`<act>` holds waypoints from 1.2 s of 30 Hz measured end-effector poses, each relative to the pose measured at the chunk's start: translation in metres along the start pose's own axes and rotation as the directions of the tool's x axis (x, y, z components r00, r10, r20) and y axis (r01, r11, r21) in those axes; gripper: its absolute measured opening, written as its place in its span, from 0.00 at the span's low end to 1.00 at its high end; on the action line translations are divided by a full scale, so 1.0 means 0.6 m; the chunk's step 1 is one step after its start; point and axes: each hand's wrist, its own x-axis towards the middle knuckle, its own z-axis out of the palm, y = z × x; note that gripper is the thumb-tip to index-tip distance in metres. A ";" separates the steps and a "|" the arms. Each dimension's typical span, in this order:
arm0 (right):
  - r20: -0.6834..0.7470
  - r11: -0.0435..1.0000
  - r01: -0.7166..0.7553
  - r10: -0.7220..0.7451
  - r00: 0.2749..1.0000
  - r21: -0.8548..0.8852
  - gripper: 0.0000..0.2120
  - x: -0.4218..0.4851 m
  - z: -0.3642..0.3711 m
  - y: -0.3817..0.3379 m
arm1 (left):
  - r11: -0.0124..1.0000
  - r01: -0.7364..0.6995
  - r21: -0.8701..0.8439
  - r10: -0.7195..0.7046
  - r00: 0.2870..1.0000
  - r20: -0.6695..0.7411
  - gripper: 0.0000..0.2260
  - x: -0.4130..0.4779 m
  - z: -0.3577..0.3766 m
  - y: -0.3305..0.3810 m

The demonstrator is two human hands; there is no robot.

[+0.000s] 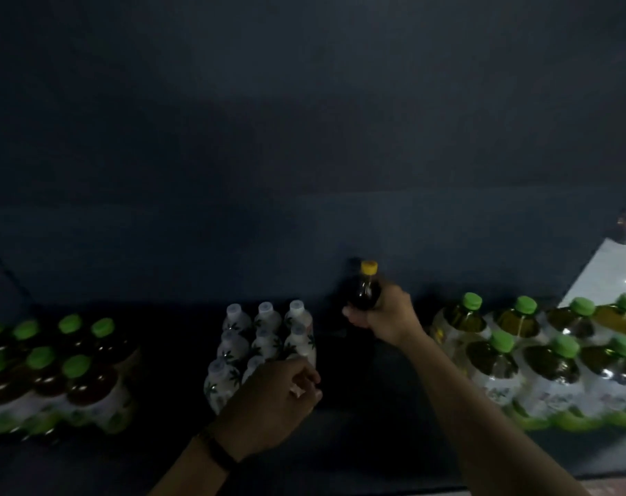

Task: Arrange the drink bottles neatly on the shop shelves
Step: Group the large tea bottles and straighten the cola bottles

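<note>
Shelf (358,409): right hand (386,318) grips yellow-capped bottle (366,291); left hand (268,406) by white bottles (265,338).

You have bare shelf (361,417) to pass between the white bottles (261,340) and yellow bottles (540,363); a second gap separates white from brown bottles (57,374).

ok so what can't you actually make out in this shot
All in the head view:
- Label of the yellow-capped bottle: covered by the grip of the right hand, and in the dark.
- Whether the left hand holds anything: its own back hides the curled fingers.
- White bottles, front row: partly behind that hand.
- Labels on the left green-capped bottles: blurred and dim.
- Right green-capped pack: cut off by the frame edge.
</note>
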 end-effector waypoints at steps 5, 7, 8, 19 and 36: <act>0.097 0.928 0.144 -0.187 0.978 0.344 0.16 -0.093 -0.038 -0.124 | 0.949 0.079 -0.305 -0.124 0.984 -0.129 0.18 -0.053 0.004 -0.011; 0.150 0.880 0.145 -0.235 0.960 0.453 0.16 -0.140 -0.029 -0.178 | 0.865 0.038 -0.500 -0.127 0.981 -0.145 0.26 -0.082 0.003 -0.004; 0.172 0.879 0.145 -0.246 0.954 0.454 0.18 -0.165 -0.019 -0.202 | 0.815 0.007 -0.580 -0.112 0.983 -0.146 0.27 -0.100 0.000 0.001; 0.560 0.779 -0.209 -0.210 0.801 0.591 0.18 -0.395 0.190 -0.332 | 0.129 0.264 -0.956 -0.155 0.958 0.243 0.30 -0.414 -0.127 -0.114; 0.412 0.866 -0.027 -0.210 0.887 0.500 0.24 -0.606 0.421 -0.406 | 0.287 0.062 -0.956 -0.435 0.897 -0.073 0.26 -0.661 -0.172 -0.277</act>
